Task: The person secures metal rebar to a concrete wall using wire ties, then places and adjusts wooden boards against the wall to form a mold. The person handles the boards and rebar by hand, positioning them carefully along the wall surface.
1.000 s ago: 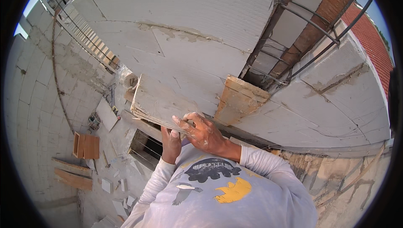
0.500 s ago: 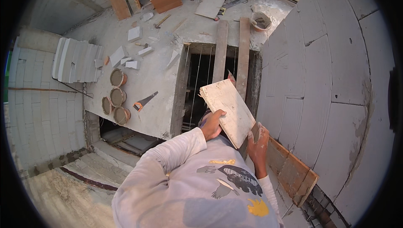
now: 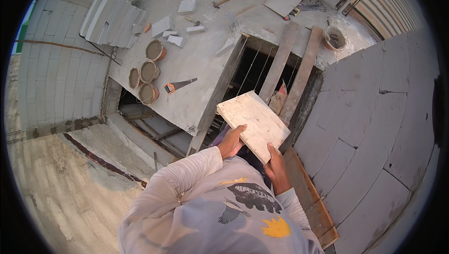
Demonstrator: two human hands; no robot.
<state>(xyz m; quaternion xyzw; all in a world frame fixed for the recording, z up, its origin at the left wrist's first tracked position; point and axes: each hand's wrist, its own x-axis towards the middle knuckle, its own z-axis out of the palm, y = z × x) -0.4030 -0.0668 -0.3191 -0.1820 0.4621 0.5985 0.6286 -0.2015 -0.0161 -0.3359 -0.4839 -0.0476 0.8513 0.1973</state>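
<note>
Both hands grip one pale, flat block slab [image 3: 253, 124], held tilted above the dark opening [image 3: 255, 78] in the concrete floor. The left hand [image 3: 230, 142] clasps the slab's near-left edge, its fingers [image 3: 239, 130] curled tightly round the edge with the thumb lying on the top face. The right hand [image 3: 275, 162] holds the near corner on the right, fingers wrapped under the slab and thumb pressed on top; how far they reach beneath cannot be seen. Neither hand has any slack in its grasp.

The slab sits in the middle of the view, just in front of the person's chest, between the floor opening to the left and the grey block wall [image 3: 374, 113] to the right. Two long wooden planks [image 3: 290, 66] span the opening beyond it. Farther left on the floor lie a hand saw [image 3: 180, 85] and three round mortar-filled pans [image 3: 147, 73]; a stack of pale blocks [image 3: 110, 17] rests at the far left, and a bucket [image 3: 335, 37] stands at the far right near the wall.

Compared with half a second ago, the slab sits slightly lower and flatter, and the view has swung so the opening and planks lie more centrally. A second ago the hands were pressing against a block up on the wall instead.
</note>
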